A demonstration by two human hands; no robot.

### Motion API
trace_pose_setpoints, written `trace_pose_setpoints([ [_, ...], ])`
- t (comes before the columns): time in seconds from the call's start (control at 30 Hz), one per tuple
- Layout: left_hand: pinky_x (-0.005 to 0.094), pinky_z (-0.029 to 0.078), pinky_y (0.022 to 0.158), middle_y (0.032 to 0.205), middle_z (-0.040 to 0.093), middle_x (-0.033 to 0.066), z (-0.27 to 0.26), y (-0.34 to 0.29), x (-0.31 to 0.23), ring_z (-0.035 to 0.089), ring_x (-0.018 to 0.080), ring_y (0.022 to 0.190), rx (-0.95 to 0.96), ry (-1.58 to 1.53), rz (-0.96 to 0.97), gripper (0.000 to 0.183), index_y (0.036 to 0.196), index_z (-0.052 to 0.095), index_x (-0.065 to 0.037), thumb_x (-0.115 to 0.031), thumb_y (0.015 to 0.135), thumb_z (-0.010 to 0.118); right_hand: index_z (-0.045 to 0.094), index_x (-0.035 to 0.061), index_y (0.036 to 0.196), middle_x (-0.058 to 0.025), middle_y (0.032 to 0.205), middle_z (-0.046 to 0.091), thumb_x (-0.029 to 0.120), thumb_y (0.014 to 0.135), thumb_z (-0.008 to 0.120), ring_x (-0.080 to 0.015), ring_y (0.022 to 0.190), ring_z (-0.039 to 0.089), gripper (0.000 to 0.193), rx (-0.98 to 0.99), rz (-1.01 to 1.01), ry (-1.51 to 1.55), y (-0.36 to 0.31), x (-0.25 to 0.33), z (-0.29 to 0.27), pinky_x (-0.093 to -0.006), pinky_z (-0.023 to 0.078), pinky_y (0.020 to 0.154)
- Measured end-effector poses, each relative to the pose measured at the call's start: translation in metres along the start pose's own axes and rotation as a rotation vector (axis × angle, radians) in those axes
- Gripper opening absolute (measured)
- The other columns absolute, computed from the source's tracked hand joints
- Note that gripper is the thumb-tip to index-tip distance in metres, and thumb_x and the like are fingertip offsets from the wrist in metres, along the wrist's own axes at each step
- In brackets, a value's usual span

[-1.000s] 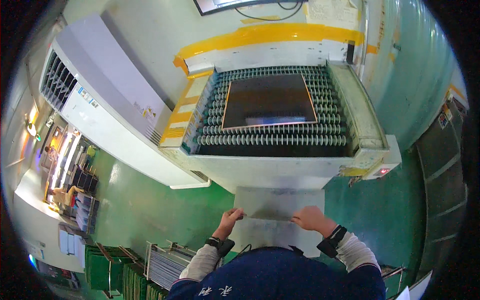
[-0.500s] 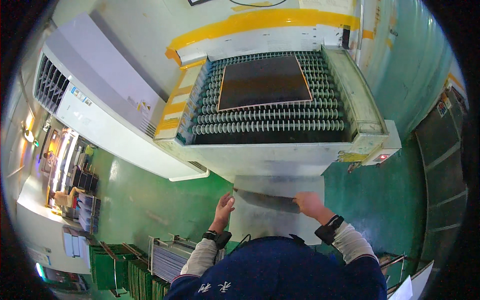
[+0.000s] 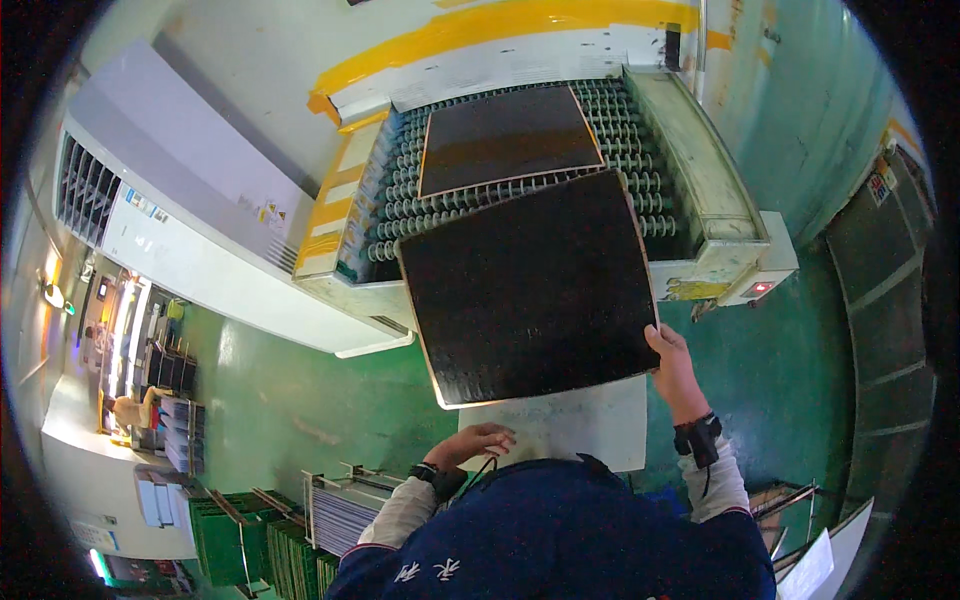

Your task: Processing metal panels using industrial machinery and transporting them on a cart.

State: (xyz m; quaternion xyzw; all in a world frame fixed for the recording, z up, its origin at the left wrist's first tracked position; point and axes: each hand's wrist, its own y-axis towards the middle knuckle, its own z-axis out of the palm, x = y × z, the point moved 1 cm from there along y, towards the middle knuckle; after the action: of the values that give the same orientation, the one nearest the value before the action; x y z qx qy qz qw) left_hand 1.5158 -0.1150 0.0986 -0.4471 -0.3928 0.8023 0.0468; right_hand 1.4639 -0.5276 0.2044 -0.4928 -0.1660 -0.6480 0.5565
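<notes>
My right hand grips a large black panel by its lower right edge, thumb on top. The panel is tilted, with a thin pale coppery rim, and it hides much of the front of the roller conveyor. My left hand is below the panel and apart from it, near my body, fingers stretched out and holding nothing. A second black panel of the same kind lies flat on the rollers farther back. Under my hands a pale sheet is partly covered by the panel.
A white cabinet unit with a grille leans in from the left. At lower left, racks hold green boards and thin grey sheets. Dark panels line the right side. A small box with a red light sits at the conveyor's right corner.
The panel, seen nearly edge-on low before, is now raised and turned to show its broad black face. My right hand has moved up and right; my left hand has come down toward my body.
</notes>
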Motion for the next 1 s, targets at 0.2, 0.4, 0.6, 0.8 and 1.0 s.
trace_pose_setpoints([
  [0.2, 0.0434, 0.046, 0.096, 0.126, 0.056, 0.0170, 0.016, -0.010, -0.083, 0.060, 0.0263, 0.107, 0.191, -0.395, 0.498, 0.052, 0.132, 0.049, -0.004, -0.041, 0.096, 0.055, 0.059, 0.0028, 0.118, -0.0051, 0.110, 0.066, 0.021, 0.096, 0.058, -0.0180, 0.096, 0.064, 0.029, -0.050, 0.120, 0.217, 0.013, 0.005, 0.014, -0.0340, 0.052, 0.083],
  [0.4, 0.0442, 0.049, 0.089, 0.108, 0.065, 0.0153, -0.004, 0.004, -0.114, 0.062, 0.0290, 0.098, -0.100, -0.628, 0.553, 0.028, 0.101, 0.062, -0.007, -0.032, 0.099, 0.051, 0.060, 0.0023, 0.118, -0.0085, 0.111, 0.067, 0.032, 0.096, 0.058, -0.0210, 0.094, 0.064, 0.037, 0.089, 0.172, 0.217, 0.037, 0.011, 0.015, -0.0382, 0.052, 0.082],
  [0.6, 0.0409, 0.052, 0.079, 0.098, 0.066, 0.0131, -0.008, 0.012, -0.142, 0.064, 0.0285, 0.091, -0.279, -0.655, 0.521, 0.024, 0.095, 0.062, -0.006, -0.025, 0.101, 0.048, 0.063, 0.0036, 0.103, -0.0087, 0.086, 0.066, 0.050, 0.096, 0.051, -0.0239, 0.080, 0.063, 0.048, 0.024, 0.253, 0.403, 0.083, -0.014, -0.077, -0.0392, 0.051, 0.075],
  [0.8, 0.0409, 0.052, 0.080, 0.100, 0.065, 0.0126, -0.011, 0.015, -0.150, 0.064, 0.0276, 0.092, -0.273, -0.703, 0.533, 0.023, 0.105, 0.057, -0.005, -0.026, 0.101, 0.049, 0.057, 0.0059, 0.086, -0.0057, 0.075, 0.058, 0.041, 0.097, 0.054, -0.0189, 0.068, 0.056, 0.037, -0.514, -0.005, 0.541, 0.095, -0.009, -0.200, -0.0292, 0.047, 0.059],
  [1.0, 0.0398, 0.051, 0.083, 0.102, 0.065, 0.0117, -0.009, 0.023, -0.166, 0.063, 0.0254, 0.093, -0.277, -0.668, 0.543, 0.026, 0.106, 0.057, -0.005, -0.029, 0.100, 0.050, 0.039, 0.0132, 0.067, 0.0008, 0.057, 0.039, 0.050, 0.096, 0.051, -0.0132, 0.047, 0.039, 0.049, -0.581, -0.171, 0.682, 0.127, -0.011, -0.336, -0.0254, 0.031, 0.042],
])
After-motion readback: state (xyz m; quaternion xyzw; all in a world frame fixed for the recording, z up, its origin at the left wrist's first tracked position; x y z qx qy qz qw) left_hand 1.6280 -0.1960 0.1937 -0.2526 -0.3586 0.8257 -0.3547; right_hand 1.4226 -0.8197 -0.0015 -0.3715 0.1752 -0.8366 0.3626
